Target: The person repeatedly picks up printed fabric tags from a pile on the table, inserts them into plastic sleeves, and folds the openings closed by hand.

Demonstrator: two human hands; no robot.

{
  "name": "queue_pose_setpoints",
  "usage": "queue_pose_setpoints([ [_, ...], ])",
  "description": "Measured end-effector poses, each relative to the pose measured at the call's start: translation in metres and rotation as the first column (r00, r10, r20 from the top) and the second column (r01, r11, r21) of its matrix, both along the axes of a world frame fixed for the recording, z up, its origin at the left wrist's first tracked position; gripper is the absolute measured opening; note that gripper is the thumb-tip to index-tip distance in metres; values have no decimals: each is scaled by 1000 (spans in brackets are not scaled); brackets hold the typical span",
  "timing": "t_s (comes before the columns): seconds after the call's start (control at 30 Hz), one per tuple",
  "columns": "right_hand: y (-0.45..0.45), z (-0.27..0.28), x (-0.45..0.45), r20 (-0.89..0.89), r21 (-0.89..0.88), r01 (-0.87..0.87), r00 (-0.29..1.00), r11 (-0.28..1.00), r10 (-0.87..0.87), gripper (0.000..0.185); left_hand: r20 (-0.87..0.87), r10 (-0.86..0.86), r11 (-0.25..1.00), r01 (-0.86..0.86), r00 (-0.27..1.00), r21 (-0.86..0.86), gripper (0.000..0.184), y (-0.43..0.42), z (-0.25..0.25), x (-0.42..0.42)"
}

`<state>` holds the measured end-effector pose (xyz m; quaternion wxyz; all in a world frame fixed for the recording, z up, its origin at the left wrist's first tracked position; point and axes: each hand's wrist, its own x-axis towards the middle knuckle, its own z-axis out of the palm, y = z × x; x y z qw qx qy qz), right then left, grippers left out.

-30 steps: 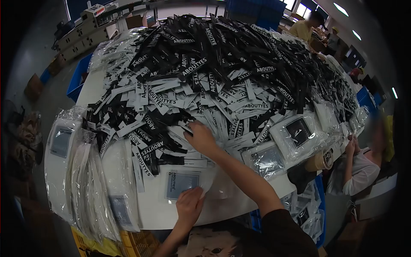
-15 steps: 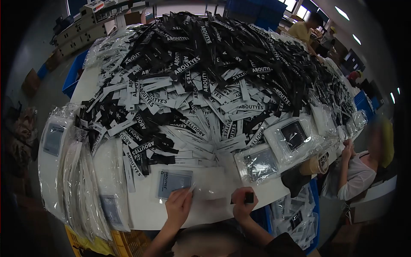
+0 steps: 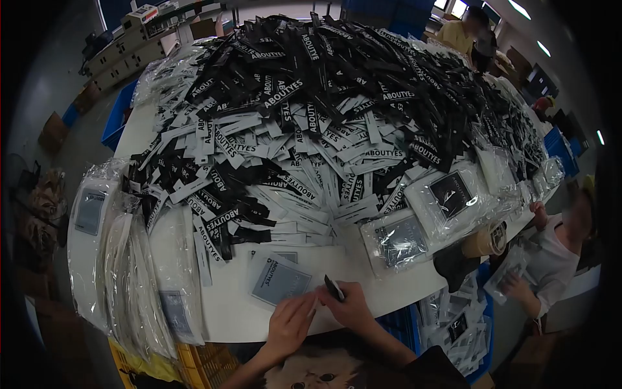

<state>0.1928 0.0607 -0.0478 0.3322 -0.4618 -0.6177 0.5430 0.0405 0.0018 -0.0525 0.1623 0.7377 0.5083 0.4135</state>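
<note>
A plastic bag with a grey ABOUTYES label [image 3: 280, 279] lies tilted on the near edge of the table, over another grey-labelled bag [image 3: 285, 257]. My left hand [image 3: 290, 327] is closed, its fingertips pinched at the lower right edge of the top bag. Touching it, my right hand [image 3: 350, 310] is closed around a small black strip-like piece [image 3: 334, 288] that pokes up above the fingers. Whether the right fingertips also grip the bag is hidden. Beyond both hands rises a big heap of black and white ABOUTYES packets [image 3: 311, 117].
Stacked clear bags [image 3: 91, 259] line the left edge. More bagged packs [image 3: 395, 243] lie on the right, near a brown cup [image 3: 486, 240]. Below stand a blue bin [image 3: 483, 363] of packets and a yellow crate [image 3: 207, 363]. A co-worker [image 3: 551, 259] sits at right, holding a clear bag.
My right hand has moved left to meet my left hand, keeping the black piece. The top bag now lies tilted over the other one. The co-worker's hands have moved apart, one lower with a bag.
</note>
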Motion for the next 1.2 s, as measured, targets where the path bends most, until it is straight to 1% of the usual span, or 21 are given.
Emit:
queue_pose_setpoints([
  [0.03, 5, 5, 1, -1, 2, -1, 1000, 1000, 1, 23, 86, -4, 993, 15, 996, -118, 37, 2, 8, -3],
  [0.1, 10, 11, 5, 102, -254, -167, 975, 953, 198, 18, 166, -1, 972, 40, 986, -232, 36, -2, 15, -10],
  [0.13, 8, 13, 2, 100, -253, -166, 975, 953, 196, 18, 342, 95, 925, 43, 935, -376, 32, -7, 15, -12],
  [0.17, 5, 14, -2, 92, -112, -248, 962, 962, 258, 16, 488, 214, 858, 76, 846, -508, 28, -11, 14, -14],
  [0.27, -6, -4, -17, 92, 181, -317, 948, 931, 305, 16, 530, 275, 727, 187, 802, -661, 20, -12, -1, -25],
  [0.3, -7, -7, -21, 83, 328, -297, 955, 897, 286, 18, 516, 282, 773, 127, 809, -622, 16, -8, 10, -23],
  [0.33, -5, -6, -20, 84, 330, -298, 954, 896, 287, 18, 517, 281, 775, 127, 808, -620, 16, -8, 7, -23],
  [0.4, -1, 3, -16, 10, 120, -313, 949, 942, 314, 31, 665, 416, 786, 123, 620, -606, 15, -7, -1, -22],
  [0.53, -12, 12, -27, 72, 236, -104, 993, 966, 90, 51, 512, 395, 772, 27, 763, -636, 15, -3, 7, -19],
  [0.6, -14, 0, -26, 246, 499, -288, 951, 817, 185, 64, 89, 203, 884, -144, 975, -445, 19, -1, 1, -20],
  [0.67, -9, -4, -22, 259, 498, -325, 941, 804, 220, 64, 99, 155, 890, -96, 983, -445, 18, 1, 4, -16],
  [0.73, -9, -7, -19, 268, 496, -365, 927, 788, 261, 63, 14, 229, 888, -203, 973, -412, 14, -3, -4, -12],
  [0.8, -15, -11, -19, 225, 583, -207, 970, 785, 89, 59, -8, 240, 891, -223, 971, -395, 14, -2, 1, -11],
  [0.93, -5, -7, -19, 105, 592, -36, 994, 805, -32, 48, 51, 331, 840, -270, 942, -471, 20, -2, 14, -14],
  [0.97, 0, 0, -18, 22, 542, -23, 1000, 840, 13, 41, 50, 330, 839, -268, 943, -474, 20, 0, 20, -12],
  [1.03, -2, 13, -13, -67, 480, -9, 997, 877, 47, 33, 250, 509, 847, -531, 824, 27, 30, 10, 44, -8],
  [1.07, -6, 22, -8, -87, 223, -80, 991, 971, 102, 26, 84, 359, 931, -363, 930, 40, 50, 3, 37, -19],
  [1.1, -9, 26, -5, -121, -46, -159, 981, 986, 153, 20, 81, 360, 931, -364, 929, 36, 50, 1, 32, -23],
  [1.13, -10, 28, -6, -121, -48, -161, 981, 986, 154, 20, 49, 135, 990, -137, 990, 27, 60, 1, 28, -26],
  [1.17, -11, 29, -7, -269, -117, -108, 960, 987, 73, 14, 23, -96, 995, 95, 995, 14, 70, 1, 25, -26],
  [1.2, -10, 30, -7, -403, -191, -66, 915, 979, -17, 9, 58, -59, 997, 62, 997, -52, 82, 5, 38, -16],
])
